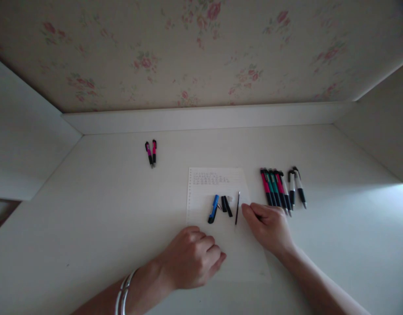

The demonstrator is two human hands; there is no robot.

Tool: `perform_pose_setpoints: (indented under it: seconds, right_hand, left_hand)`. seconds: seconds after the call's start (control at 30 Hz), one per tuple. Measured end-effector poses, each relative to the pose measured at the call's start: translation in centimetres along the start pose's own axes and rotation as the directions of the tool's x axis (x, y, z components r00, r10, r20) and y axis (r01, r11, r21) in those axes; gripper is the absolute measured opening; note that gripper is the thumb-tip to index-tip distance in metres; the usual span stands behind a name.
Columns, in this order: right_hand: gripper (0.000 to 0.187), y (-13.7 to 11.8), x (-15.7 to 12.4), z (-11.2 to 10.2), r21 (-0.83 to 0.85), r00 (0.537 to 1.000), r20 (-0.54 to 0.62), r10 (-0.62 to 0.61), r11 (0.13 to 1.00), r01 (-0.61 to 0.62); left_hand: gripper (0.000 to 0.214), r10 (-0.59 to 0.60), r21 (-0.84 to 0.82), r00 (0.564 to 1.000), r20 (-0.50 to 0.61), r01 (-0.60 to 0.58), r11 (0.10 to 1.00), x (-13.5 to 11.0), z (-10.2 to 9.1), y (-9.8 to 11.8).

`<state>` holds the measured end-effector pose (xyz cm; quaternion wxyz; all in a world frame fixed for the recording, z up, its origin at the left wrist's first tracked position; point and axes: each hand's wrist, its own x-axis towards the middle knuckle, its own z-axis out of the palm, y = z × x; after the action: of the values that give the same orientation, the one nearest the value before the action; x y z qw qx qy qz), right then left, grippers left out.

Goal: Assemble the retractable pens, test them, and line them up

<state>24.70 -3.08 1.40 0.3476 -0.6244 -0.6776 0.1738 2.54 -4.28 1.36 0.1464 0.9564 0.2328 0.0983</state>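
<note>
A sheet of lined paper [217,183] lies on the white table [90,205]. On it are the parts of a taken-apart pen: a blue barrel [213,208], black pieces [226,205] and a thin refill [237,208]. My left hand [191,258] rests on the paper's lower edge with fingers curled into a loose fist. My right hand [269,225] lies at the paper's right edge, fingers curled, its fingertips close to the refill. Whether either hand holds anything is hidden.
A row of several pens [282,188] lies right of the paper, just beyond my right hand. Two pink-and-black pens [151,152] lie at the far left. White side panels and a floral back wall enclose the table.
</note>
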Motion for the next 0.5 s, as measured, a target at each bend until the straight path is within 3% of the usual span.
perform_pose_setpoints:
  seconds: [0.33,0.5]
  right_hand:
    - [0.048,0.2,-0.1,0.1,-0.024,1.0,0.005,0.022,0.999,-0.022]
    - [0.049,0.4,0.0,0.3,-0.036,1.0,-0.008,-0.001,0.999,0.0]
  left_hand:
    - [0.035,-0.005,0.015,1.0,0.0,0.005,1.0,0.0,-0.1,0.0]
    - [0.032,0.013,0.041,0.986,-0.168,-0.006,0.999,-0.1,0.8,-0.1]
